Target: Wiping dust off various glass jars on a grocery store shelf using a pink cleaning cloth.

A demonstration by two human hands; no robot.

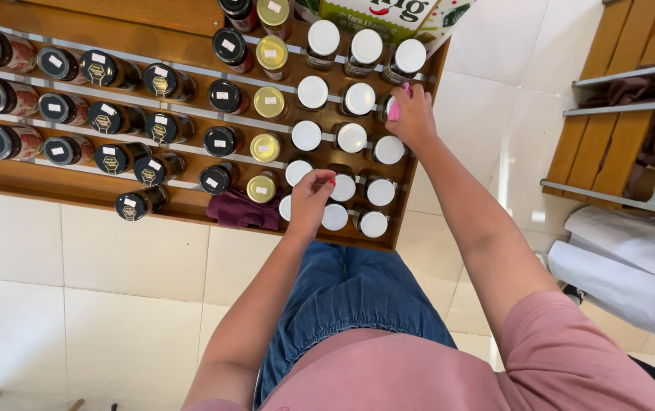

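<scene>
Currently | left hand [311, 199] pinched narrow on white-lidded jar [298, 172], bottom shelf [183, 204] rows, directly under fingers | right hand [413, 114] gripping pink cloth [394, 111] over white lid [388, 149], farther up-right | maroon rag [242, 209] just left of left hand

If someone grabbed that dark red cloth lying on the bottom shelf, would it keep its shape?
Probably not. The dark red cloth lies crumpled in soft folds, so it would likely droop floppily. It looks light, unlikely to roll or break, though it sits close to a yellow-lidded jar and might drag against it.
</scene>
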